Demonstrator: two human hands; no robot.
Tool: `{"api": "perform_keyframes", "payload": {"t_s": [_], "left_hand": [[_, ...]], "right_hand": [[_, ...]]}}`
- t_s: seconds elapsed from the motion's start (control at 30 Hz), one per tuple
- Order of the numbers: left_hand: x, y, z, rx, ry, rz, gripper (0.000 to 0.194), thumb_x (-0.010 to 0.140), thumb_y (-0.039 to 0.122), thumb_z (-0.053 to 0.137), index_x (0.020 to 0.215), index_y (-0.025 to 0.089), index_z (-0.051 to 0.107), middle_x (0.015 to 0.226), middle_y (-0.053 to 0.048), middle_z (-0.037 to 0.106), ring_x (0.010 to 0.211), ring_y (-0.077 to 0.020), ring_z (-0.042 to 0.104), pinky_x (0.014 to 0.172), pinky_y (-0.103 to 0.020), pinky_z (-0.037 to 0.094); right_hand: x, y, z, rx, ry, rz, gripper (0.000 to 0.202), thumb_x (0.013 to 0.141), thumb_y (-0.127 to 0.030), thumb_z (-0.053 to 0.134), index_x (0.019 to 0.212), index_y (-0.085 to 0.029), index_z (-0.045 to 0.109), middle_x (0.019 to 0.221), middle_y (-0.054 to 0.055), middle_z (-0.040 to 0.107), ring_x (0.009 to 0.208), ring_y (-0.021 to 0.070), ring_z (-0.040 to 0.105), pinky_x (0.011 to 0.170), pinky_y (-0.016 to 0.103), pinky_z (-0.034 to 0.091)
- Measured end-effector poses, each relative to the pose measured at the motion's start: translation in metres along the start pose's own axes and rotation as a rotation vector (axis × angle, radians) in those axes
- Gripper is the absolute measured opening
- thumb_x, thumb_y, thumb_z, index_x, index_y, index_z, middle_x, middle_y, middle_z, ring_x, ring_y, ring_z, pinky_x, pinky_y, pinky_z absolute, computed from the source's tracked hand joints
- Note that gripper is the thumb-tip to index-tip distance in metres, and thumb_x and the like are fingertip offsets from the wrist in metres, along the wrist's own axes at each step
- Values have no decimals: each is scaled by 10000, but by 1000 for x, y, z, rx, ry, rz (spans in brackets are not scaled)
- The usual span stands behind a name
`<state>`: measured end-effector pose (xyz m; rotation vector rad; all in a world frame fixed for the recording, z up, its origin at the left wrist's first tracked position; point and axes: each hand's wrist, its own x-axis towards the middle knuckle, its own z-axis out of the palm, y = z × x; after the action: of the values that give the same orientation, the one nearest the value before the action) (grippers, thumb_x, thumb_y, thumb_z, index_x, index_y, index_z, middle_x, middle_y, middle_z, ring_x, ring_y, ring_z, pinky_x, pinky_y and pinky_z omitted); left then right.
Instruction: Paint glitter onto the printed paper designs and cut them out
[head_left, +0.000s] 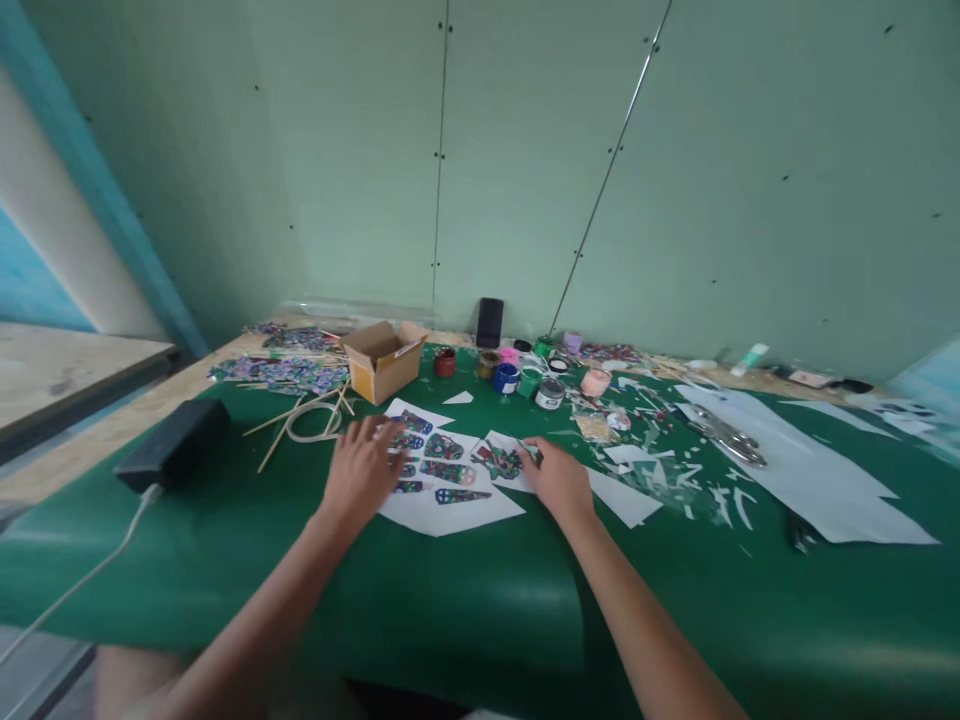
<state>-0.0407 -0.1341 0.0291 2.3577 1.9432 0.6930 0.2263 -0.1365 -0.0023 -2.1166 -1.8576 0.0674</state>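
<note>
My left hand (pixel 361 462) hovers at or rests on the left edge of a white paper sheet (pixel 420 515), its fingers apart and a little blurred. Dark patterned pieces with flower-like colours, such as a long pointed one (pixel 461 495), lie on this sheet. At its right side, my right hand (pixel 559 482) pinches a smaller piece of white paper (pixel 517 480) bearing a red and green patterned shape (pixel 499 458). The thumb and fingers close over that paper's right edge. Both hands are low over the green table cover.
An open cardboard box (pixel 386 375) stands behind my left hand, near thin wooden sticks (pixel 279 440). Paint jars (pixel 506 378) and a phone (pixel 490 322) are at the back. Paper scraps (pixel 637 455), metal scissors-like tools (pixel 724 437) and large white paper (pixel 810 470) lie right; a black adapter (pixel 174 443), left.
</note>
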Motion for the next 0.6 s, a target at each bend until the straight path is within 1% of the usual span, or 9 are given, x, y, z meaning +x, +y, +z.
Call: {"api": "perform_keyframes", "payload": {"t_s": [0.07,0.1,0.13,0.2,0.27,0.33,0.5,0.6], "left_hand": [[-16,20,11,5,-14,93,333,900,330,501,1216,299,600,1314,-55,580,1218,-285,511,1016,-453,410],[-23,28,17,9,-14,118,374,886,359,532,1252,298,578,1343,-58,563,1240,-290,498,1030,-460,401],[-29,33,24,21,-6,129,444,870,389,560,1298,274,547,1377,-84,540,1266,-313,480,1059,-494,371],[-37,36,35,48,4,102,562,852,439,581,1365,227,489,1389,-142,530,1287,-358,466,1088,-578,308],[-41,32,43,75,5,79,643,858,478,559,1425,212,413,1390,-159,533,1298,-364,461,1091,-606,285],[-41,24,47,86,8,75,695,860,510,536,1458,204,357,1401,-156,530,1310,-351,458,1096,-589,289],[-39,6,46,60,-3,95,831,814,599,549,1477,158,312,1425,-164,511,1328,-344,452,1108,-511,323],[-39,0,45,41,10,106,863,800,613,555,1481,152,294,1435,-162,503,1325,-337,460,1103,-479,345]], "right_hand": [[-4,-3,5,-52,11,-5,411,967,-461,428,1242,-212,606,1150,100,653,935,201,677,620,240,446],[-6,-4,7,-79,14,-9,434,959,-480,437,1261,-211,596,1182,109,626,907,197,680,616,244,446],[-7,-5,8,-104,14,-10,452,952,-493,445,1269,-207,593,1197,118,604,871,192,682,607,248,445],[-9,-6,9,-142,8,-10,462,947,-503,445,1261,-205,606,1186,123,584,823,183,683,594,253,445],[-9,-5,10,-164,4,-7,459,951,-506,431,1247,-213,623,1169,120,576,824,183,683,595,255,450],[-8,-4,10,-175,1,-7,461,956,-511,414,1254,-228,624,1166,116,569,838,185,684,602,256,456],[-8,-2,10,-182,-21,-17,490,958,-542,389,1307,-267,595,1178,103,555,832,172,682,587,248,455],[-7,-1,9,-182,-38,-23,505,959,-551,377,1325,-271,583,1192,105,545,812,166,678,566,245,450]]}}
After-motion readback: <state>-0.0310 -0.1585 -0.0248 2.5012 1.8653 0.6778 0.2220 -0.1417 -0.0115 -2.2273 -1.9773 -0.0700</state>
